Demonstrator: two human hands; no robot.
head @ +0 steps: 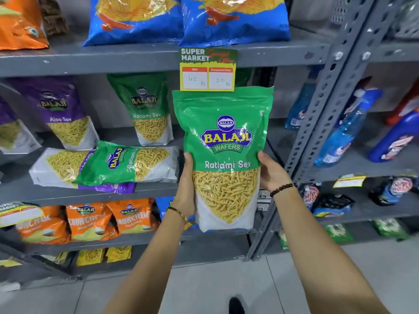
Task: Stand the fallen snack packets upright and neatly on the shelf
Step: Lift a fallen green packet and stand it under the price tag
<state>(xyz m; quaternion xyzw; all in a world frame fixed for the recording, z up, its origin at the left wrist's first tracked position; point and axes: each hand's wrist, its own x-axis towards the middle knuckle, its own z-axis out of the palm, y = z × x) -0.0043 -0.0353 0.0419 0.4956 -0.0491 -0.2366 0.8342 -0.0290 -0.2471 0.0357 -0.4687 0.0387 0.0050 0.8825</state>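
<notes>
Snack packets are the job, and I hold one now: a tall green plastic pouch (223,141) with a clear window of yellow sev, upright at the centre of the frame, in front of the grey metal shelf (158,191) rather than on it. My left hand (187,186) presses its left edge and my right hand (272,172) its right edge, each grip closed flat on the pouch's sides, which I judge keeps it square and label-forward for setting down. Its print reads "BALAJI WAFERS" and "Ratlami Sev".

At centre left, a second green Ratlami Sev packet (129,163) lies on its side on top of a fallen purple-and-white packet (61,166), both flat on the shelf and not yet stood up. Behind them, a purple "Aloo Sev" pouch (64,114) and another green pouch (147,109) stand upright towards the back.

A yellow price card (207,70) hangs from the shelf above, reading "SUPER MARKET", MRP 40 Rs, discounted price 20 Rs. Orange packets (90,220) on the lower shelf read "Crunchem".
</notes>
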